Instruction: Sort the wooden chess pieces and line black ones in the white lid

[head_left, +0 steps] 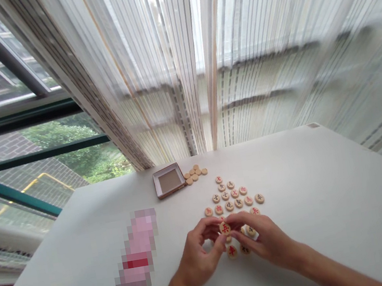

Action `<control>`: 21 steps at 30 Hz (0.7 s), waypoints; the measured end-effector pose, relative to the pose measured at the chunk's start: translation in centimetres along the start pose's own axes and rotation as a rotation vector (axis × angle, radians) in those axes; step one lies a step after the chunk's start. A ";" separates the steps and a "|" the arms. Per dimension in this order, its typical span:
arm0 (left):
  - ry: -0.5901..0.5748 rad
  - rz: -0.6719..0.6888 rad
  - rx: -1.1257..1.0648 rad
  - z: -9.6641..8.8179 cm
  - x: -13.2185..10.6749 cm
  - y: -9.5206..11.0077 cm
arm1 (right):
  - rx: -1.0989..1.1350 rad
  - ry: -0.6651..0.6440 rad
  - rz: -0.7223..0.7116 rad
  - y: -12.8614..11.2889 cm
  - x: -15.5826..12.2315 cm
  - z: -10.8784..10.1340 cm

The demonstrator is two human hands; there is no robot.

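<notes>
Between the fingertips of both hands is a round wooden Chinese chess piece (225, 228) with a red character, its face turned toward me. My left hand (203, 248) pinches it from the left, and my right hand (263, 236) meets it from the right. More Chinese chess pieces (228, 206) with red or black characters lie face up in rows that form a tree-like shape. Closest to me, beneath the hands, are a red-marked piece (231, 252) and a black-marked piece (245, 249). My fingers hide some of the middle pieces.
An open shallow box (169, 181) stands at the far left of the pattern. Several blank-looking wooden discs (194, 177) lie beside it. A blurred pink object (139, 249) rests left on the white table (335, 216). Striped string curtains (192, 64) hang behind.
</notes>
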State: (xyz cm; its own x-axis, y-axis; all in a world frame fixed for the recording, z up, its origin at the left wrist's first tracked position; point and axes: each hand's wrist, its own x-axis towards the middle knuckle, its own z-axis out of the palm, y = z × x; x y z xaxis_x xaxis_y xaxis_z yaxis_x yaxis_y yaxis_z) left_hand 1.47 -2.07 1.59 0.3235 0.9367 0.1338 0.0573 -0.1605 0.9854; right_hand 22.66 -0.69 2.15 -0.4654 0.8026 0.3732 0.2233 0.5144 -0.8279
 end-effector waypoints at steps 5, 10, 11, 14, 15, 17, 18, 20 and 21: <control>0.011 0.011 0.015 0.0 0.1 0.0 | -0.010 0.006 -0.006 -0.1 0.1 -0.2; 0.013 0.050 0.076 0.1 0.0 0.0 | 0.025 0.013 0.030 -0.4 0.4 -0.4; 0.012 0.060 0.100 0.1 0.0 0.0 | 0.036 0.012 0.037 -0.5 0.5 -0.4; 0.030 0.088 0.169 0.1 0.0 -0.1 | 0.041 0.015 0.047 -0.7 0.5 -0.4; 0.035 0.096 0.188 0.1 0.0 -0.1 | 0.041 0.014 0.052 -0.7 0.6 -0.3; 0.041 0.113 0.215 0.1 0.0 -0.2 | 0.047 0.011 0.066 -0.7 0.6 -0.3; 0.040 0.123 0.228 0.1 0.0 -0.3 | 0.052 0.008 0.073 -0.7 0.6 -0.3; 0.040 0.152 0.255 0.1 0.0 -0.4 | 0.064 -0.001 0.085 -0.6 0.7 -0.3; 0.041 0.169 0.270 0.1 -0.1 -0.5 | 0.068 -0.007 0.089 -0.6 0.6 -0.3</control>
State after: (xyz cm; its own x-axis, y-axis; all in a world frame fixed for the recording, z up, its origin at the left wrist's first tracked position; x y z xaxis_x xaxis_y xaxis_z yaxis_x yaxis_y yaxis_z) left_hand 1.54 -2.09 1.13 0.3118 0.9006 0.3029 0.2564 -0.3867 0.8858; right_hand 22.49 -0.39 3.01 -0.4520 0.8422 0.2940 0.2054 0.4189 -0.8845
